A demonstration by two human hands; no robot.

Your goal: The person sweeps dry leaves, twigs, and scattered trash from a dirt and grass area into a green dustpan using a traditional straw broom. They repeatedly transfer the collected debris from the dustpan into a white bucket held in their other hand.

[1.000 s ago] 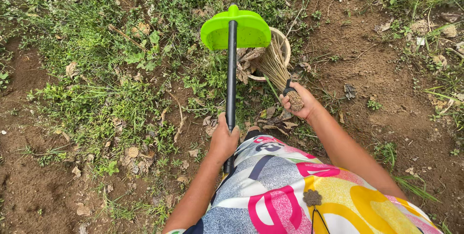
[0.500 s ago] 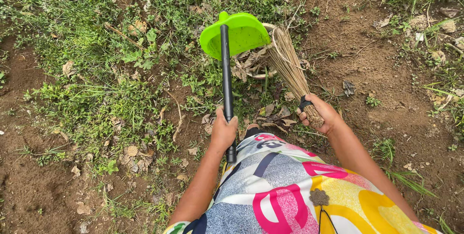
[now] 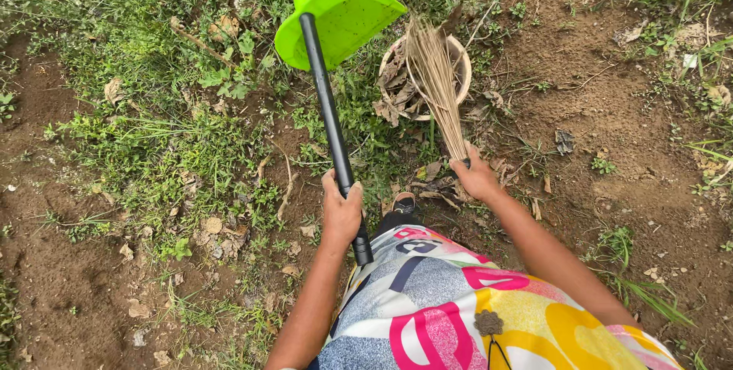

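Ground (image 3: 611, 110): bare brown dirt on the right and lower left, grass (image 3: 137, 133) and weeds across the upper left and top centre, dry leaves scattered all over

Dress (image 3: 473, 316): bright print in pink, yellow, grey and white, fills the bottom centre; a foot shows just past its top edge, at the base of the handle

Dustpan (image 3: 347, 15): lime green scoop, lifted off the ground at top centre, tilted, its far edge just beside the basket. Black handle (image 3: 330, 122) runs from the scoop's back straight down toward the body, lower end sticks out past the left hand, over the dress

Basket (image 3: 460, 61): round, pale rim, sits on the ground at upper centre right, between dustpan and dirt patch. Holds brown dry leaves; near rim hidden behind the broom

Broom (image 3: 437, 84): bundle of thin tan sticks, tip fanned out over the basket opening, narrow end down in the right hand. Whether the tips touch the leaves inside, cannot tell

Left hand (image 3: 341, 210): fist wrapped fully round the handle near its lower end, fingers closed, thumb over the top

Right hand (image 3: 477, 177): closed round the bound end of the broom, fingers curled, back of hand up. Sits just below the basket, right of the left hand, the two apart
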